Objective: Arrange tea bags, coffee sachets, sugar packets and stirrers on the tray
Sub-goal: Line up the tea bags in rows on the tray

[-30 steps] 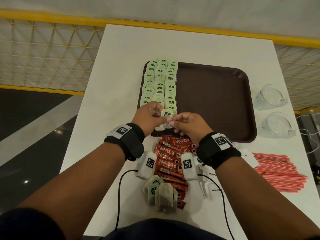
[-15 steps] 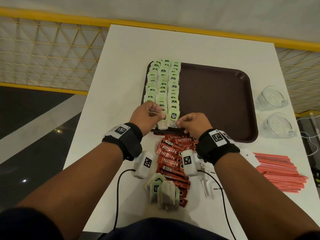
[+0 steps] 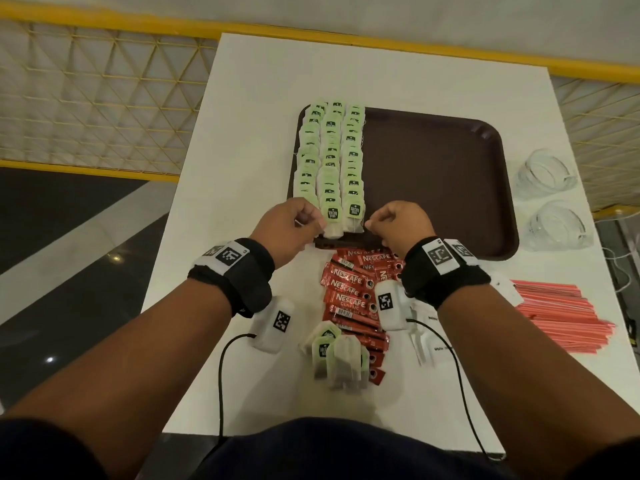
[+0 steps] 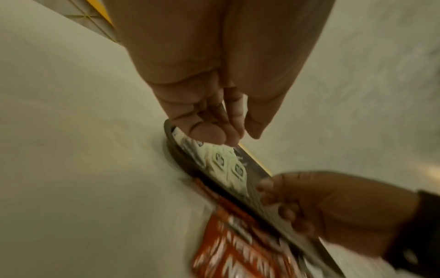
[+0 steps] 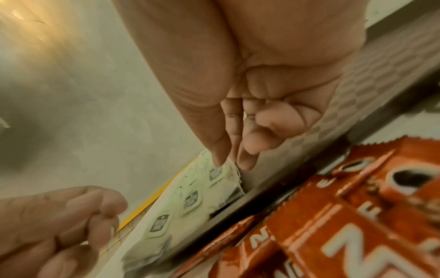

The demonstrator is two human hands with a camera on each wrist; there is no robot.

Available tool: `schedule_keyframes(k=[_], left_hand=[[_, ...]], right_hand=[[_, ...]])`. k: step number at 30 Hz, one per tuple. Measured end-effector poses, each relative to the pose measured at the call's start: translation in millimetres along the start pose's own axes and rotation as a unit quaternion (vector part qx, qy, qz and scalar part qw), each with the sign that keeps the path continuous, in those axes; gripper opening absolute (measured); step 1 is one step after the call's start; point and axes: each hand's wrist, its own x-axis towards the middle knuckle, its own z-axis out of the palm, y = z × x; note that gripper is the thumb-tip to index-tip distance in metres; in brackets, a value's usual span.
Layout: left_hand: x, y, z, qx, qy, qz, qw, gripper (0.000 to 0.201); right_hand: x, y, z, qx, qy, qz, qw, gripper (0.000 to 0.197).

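Your left hand [image 3: 289,230] is hovering at the near-left corner of the brown tray [image 3: 450,174], its fingers curled in with the tips bunched together just beside the nearest tea bag of the middle row; whether those tips are pinching anything the pictures are not showing clearly, so I cannot tell; your right hand [image 3: 398,225] is sitting at the near edge of the tray, thumb and forefinger drawn close together right at the corner of the nearest tea bag [image 3: 354,218] of the right row, and whether they are pinching its paper I cannot tell either.

The tea bags [image 3: 329,157] are lying in three overlapping green rows down the left part of the tray, tags facing up; the rest of the tray is showing bare brown.

On the white table [image 3: 242,133], just in front of the tray, the red coffee sachets [image 3: 349,292] are lying in a loose pile between your wrists; a small heap of loose tea bags [image 3: 337,355] is lying nearer to you, touching that pile; the red stirrers [image 3: 561,317] are lying in a flat bundle to your right; white sugar packets [image 3: 433,341] are peeking out under your right wrist; two clear glass cups [image 3: 550,199] are lying on their sides beside the tray's right edge.
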Motion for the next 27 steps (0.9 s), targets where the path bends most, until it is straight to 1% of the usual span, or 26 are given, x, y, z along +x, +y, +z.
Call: schedule_keyframes(k=[2,4,5,7,9,10,12,14,17,19,21,23,25,27], left_hand=[[-18,0,3,0.057,-0.079,0.006,0.995,0.013],[-37,-6,7,0.146,-0.157,0.015,0.977,0.017],[-46,-9,9,0.184,-0.188,0.014,0.965,0.021],[-61,-16,10,0.225,-0.221,0.004,0.949,0.036],[-72,-20,10,0.239,-0.233,-0.006,0.942,0.052],[-76,-22,10,0.242,-0.238,-0.009,0.941,0.057],[-82,-25,12,0.251,-0.246,-0.009,0.936,0.062],[-86,-28,15,0.272,-0.251,-0.007,0.929,0.063],[-91,-31,21,0.306,-0.252,-0.002,0.918,0.061],[-96,-31,27,0.319,-0.243,0.003,0.916,0.057],[-100,-30,33,0.332,-0.233,0.008,0.914,0.053],[-104,-29,40,0.337,-0.228,0.016,0.913,0.048],[-107,-31,44,0.342,-0.225,0.035,0.911,0.046],[-108,-32,47,0.340,-0.227,0.046,0.912,0.043]], right_hand=[[-18,-1,-7,-0.039,-0.007,-0.039,0.998,0.012],[-43,-1,-11,-0.072,-0.036,-0.066,0.995,0.011],[-57,0,-11,-0.082,-0.055,-0.074,0.992,0.011],[-84,5,-9,-0.098,-0.096,-0.087,0.987,0.009],[-109,13,-4,-0.115,-0.133,-0.095,0.980,0.007],[-120,17,-1,-0.129,-0.145,-0.098,0.976,0.008],[-136,26,6,-0.154,-0.154,-0.089,0.972,0.013],[-148,33,13,-0.182,-0.150,-0.068,0.969,0.024],[-162,40,24,-0.256,-0.148,-0.051,0.954,0.040],[-171,44,33,-0.289,-0.143,-0.050,0.945,0.047],[-178,46,43,-0.299,-0.124,-0.039,0.945,0.047],[-184,47,52,-0.297,-0.102,-0.028,0.949,0.042],[-186,47,58,-0.279,-0.085,-0.021,0.956,0.036],[-187,47,61,-0.255,-0.074,-0.013,0.964,0.036]])
